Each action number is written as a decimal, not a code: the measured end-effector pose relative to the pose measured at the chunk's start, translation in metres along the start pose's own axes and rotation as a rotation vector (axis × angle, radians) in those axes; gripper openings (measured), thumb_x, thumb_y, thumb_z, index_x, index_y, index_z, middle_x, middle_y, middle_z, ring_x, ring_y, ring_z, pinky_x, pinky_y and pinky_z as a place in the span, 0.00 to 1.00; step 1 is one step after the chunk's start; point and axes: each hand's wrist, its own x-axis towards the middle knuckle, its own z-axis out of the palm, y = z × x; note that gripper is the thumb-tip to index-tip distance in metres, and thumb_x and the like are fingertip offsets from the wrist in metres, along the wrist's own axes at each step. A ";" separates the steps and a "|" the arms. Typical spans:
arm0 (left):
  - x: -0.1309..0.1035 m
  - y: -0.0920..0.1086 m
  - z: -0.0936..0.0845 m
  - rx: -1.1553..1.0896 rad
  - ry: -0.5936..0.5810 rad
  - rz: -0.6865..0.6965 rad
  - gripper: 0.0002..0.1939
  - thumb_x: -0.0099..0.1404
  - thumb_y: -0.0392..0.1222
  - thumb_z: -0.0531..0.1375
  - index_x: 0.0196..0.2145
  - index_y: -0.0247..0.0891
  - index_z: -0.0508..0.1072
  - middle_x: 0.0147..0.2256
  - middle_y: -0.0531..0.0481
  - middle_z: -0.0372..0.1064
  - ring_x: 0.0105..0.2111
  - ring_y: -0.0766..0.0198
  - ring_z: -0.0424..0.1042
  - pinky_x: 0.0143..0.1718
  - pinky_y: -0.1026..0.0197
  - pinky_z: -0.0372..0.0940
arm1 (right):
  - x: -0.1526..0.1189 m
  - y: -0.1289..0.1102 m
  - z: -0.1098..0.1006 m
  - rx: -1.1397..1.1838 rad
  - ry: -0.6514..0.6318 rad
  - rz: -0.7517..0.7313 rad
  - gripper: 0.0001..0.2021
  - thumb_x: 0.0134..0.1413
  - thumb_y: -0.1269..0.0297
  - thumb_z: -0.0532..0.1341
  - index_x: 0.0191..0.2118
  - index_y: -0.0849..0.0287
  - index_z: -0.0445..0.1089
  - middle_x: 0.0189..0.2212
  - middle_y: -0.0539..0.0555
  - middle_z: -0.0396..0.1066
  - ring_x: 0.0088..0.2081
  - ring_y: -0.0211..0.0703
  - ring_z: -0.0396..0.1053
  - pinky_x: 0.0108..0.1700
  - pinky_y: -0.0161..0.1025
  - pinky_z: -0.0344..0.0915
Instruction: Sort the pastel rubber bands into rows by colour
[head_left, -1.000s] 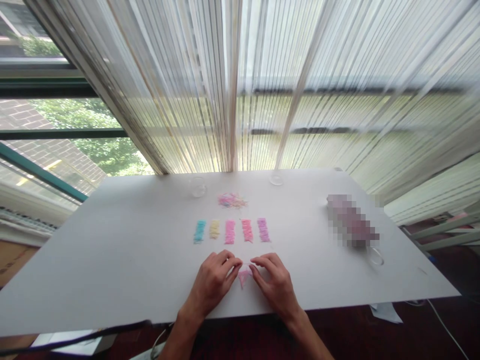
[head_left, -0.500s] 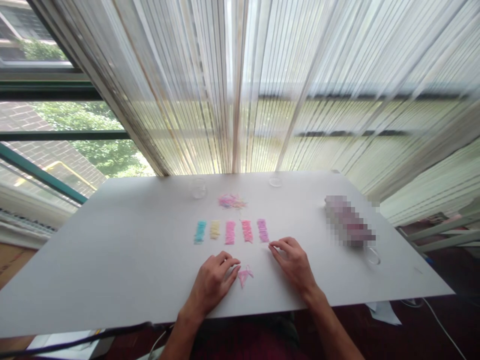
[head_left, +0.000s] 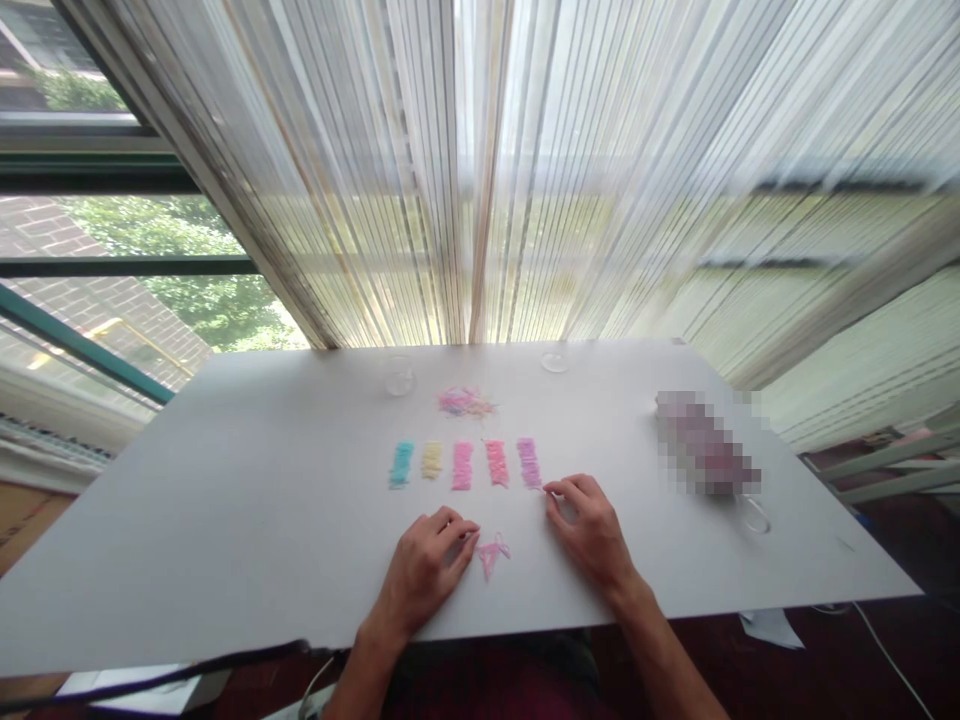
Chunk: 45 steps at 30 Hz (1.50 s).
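Small thin elastic bands lie on the white table (head_left: pixel 247 520) in short upright rows: a turquoise row (head_left: pixel 401 466), a yellow row (head_left: pixel 432 461), a pink row (head_left: pixel 462 466), a coral-pink row (head_left: pixel 496 464) and a purple row (head_left: pixel 529 463). My right hand (head_left: pixel 589 525) rests just right of the purple row's near end, thumb and index finger closed together by its lowest band; anything between them is too small to see. Beside a small pink heap of bands (head_left: pixel 491 555), my left hand (head_left: pixel 429 560) has its thumb and index tips pinched near each other, contents unclear.
Behind the rows is a mixed pile of coloured bands (head_left: pixel 466 402). A clear round container (head_left: pixel 400 378) and a clear lid (head_left: pixel 555 363) stand toward the back edge. A blurred-out reddish object (head_left: pixel 705 445) with a looped strap (head_left: pixel 756 515) lies at right. Curtains (head_left: pixel 480 200) hang behind.
The view has shifted slightly. My left thumb and index tips have come closer together. My right fingertips have drawn back a little from the purple row.
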 end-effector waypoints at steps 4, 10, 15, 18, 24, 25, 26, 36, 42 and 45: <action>0.000 0.000 0.000 -0.001 -0.015 -0.006 0.07 0.73 0.37 0.57 0.41 0.41 0.76 0.36 0.50 0.75 0.33 0.60 0.74 0.36 0.58 0.68 | -0.001 -0.004 0.000 -0.038 -0.071 -0.044 0.08 0.62 0.72 0.58 0.39 0.55 0.75 0.32 0.54 0.70 0.37 0.48 0.70 0.40 0.44 0.70; 0.001 0.002 -0.002 0.002 -0.032 -0.008 0.08 0.74 0.38 0.56 0.41 0.42 0.76 0.36 0.49 0.75 0.33 0.59 0.73 0.37 0.57 0.67 | 0.002 -0.005 0.001 -0.078 -0.084 -0.072 0.09 0.63 0.73 0.57 0.41 0.56 0.75 0.32 0.54 0.70 0.36 0.48 0.69 0.40 0.44 0.70; 0.001 0.002 -0.003 -0.024 -0.039 -0.018 0.09 0.75 0.39 0.55 0.42 0.41 0.76 0.36 0.49 0.75 0.34 0.59 0.74 0.37 0.57 0.67 | 0.003 -0.005 0.001 -0.092 -0.073 -0.074 0.09 0.64 0.72 0.57 0.42 0.56 0.75 0.31 0.53 0.70 0.35 0.47 0.69 0.39 0.43 0.70; 0.001 0.001 -0.004 -0.040 -0.034 -0.028 0.09 0.75 0.40 0.55 0.42 0.41 0.77 0.36 0.48 0.75 0.34 0.60 0.74 0.37 0.57 0.68 | 0.004 -0.006 0.000 -0.091 -0.070 -0.074 0.09 0.64 0.71 0.57 0.42 0.55 0.75 0.31 0.53 0.70 0.35 0.47 0.70 0.39 0.43 0.70; 0.001 0.003 -0.009 -0.050 -0.089 -0.048 0.09 0.73 0.38 0.57 0.43 0.42 0.78 0.38 0.48 0.76 0.36 0.59 0.74 0.38 0.57 0.69 | 0.003 -0.011 -0.004 -0.032 -0.055 -0.088 0.10 0.64 0.72 0.57 0.43 0.55 0.75 0.31 0.53 0.71 0.36 0.47 0.71 0.39 0.44 0.72; 0.000 0.004 -0.010 -0.044 -0.104 -0.045 0.08 0.72 0.37 0.58 0.43 0.42 0.78 0.38 0.48 0.76 0.35 0.58 0.74 0.38 0.57 0.69 | 0.001 -0.014 -0.005 -0.010 -0.061 -0.091 0.10 0.64 0.73 0.57 0.44 0.54 0.75 0.32 0.53 0.71 0.36 0.47 0.71 0.39 0.44 0.72; 0.000 0.005 -0.011 -0.036 -0.119 -0.040 0.08 0.71 0.36 0.60 0.44 0.43 0.78 0.39 0.48 0.76 0.35 0.58 0.74 0.38 0.57 0.69 | -0.002 -0.017 -0.005 0.016 -0.072 -0.093 0.10 0.64 0.73 0.57 0.44 0.54 0.74 0.32 0.53 0.71 0.36 0.47 0.71 0.39 0.44 0.72; 0.004 0.008 -0.009 0.061 -0.187 -0.006 0.05 0.69 0.33 0.61 0.38 0.41 0.75 0.35 0.51 0.75 0.33 0.59 0.72 0.37 0.57 0.64 | -0.025 -0.054 0.010 0.166 -0.260 -0.122 0.09 0.63 0.73 0.61 0.44 0.54 0.74 0.34 0.54 0.72 0.36 0.46 0.71 0.39 0.43 0.73; 0.003 0.006 -0.009 0.056 -0.156 0.020 0.06 0.72 0.34 0.58 0.38 0.41 0.75 0.35 0.51 0.75 0.33 0.60 0.72 0.36 0.57 0.63 | -0.021 -0.055 0.014 0.141 -0.235 -0.125 0.07 0.63 0.72 0.62 0.43 0.54 0.74 0.34 0.53 0.72 0.37 0.47 0.71 0.39 0.44 0.73; 0.001 0.005 -0.009 0.046 -0.145 0.017 0.07 0.73 0.35 0.57 0.39 0.41 0.75 0.36 0.50 0.75 0.33 0.60 0.72 0.36 0.58 0.64 | -0.021 -0.056 0.016 0.134 -0.236 -0.119 0.07 0.63 0.72 0.62 0.44 0.54 0.74 0.34 0.53 0.72 0.37 0.47 0.72 0.39 0.44 0.73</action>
